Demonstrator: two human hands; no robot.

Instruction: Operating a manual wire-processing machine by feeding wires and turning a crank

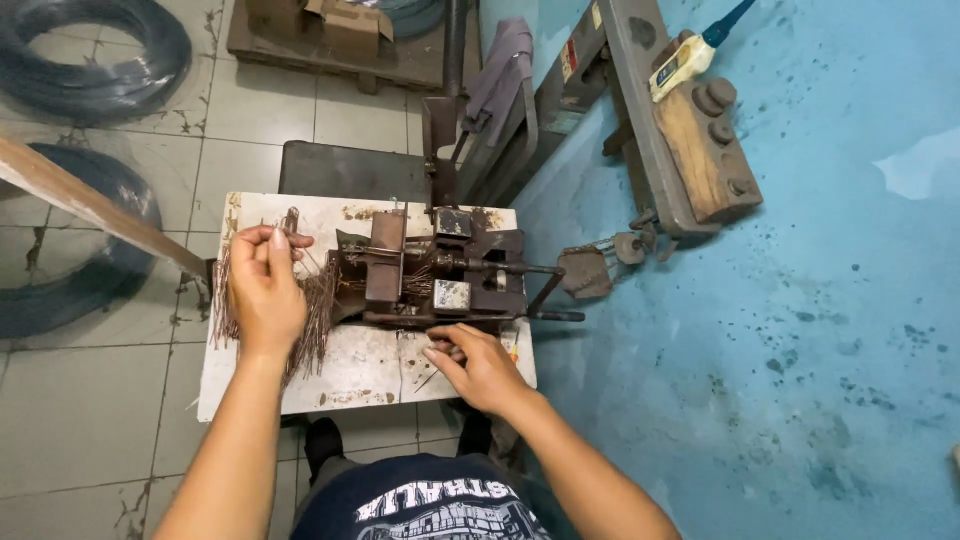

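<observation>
A rusty metal bending jig (440, 275) stands on a small white worktable (350, 370). Left of it lies a pile of several thin brown wire pieces (315, 320). My left hand (265, 290) is over that pile, its fingers pinched on a few wire pieces that stick up near the table's far left. My right hand (480, 365) rests at the jig's near edge, fingers curled on what looks like a thin wire piece by the base.
Coils of dark wire (95, 55) lie on the tiled floor at the left, with a wooden bar (90, 205) across them. A blue wall (800, 300) rises at the right, with a wooden and metal fixture (690, 140) on it. A jig handle (560, 315) points right.
</observation>
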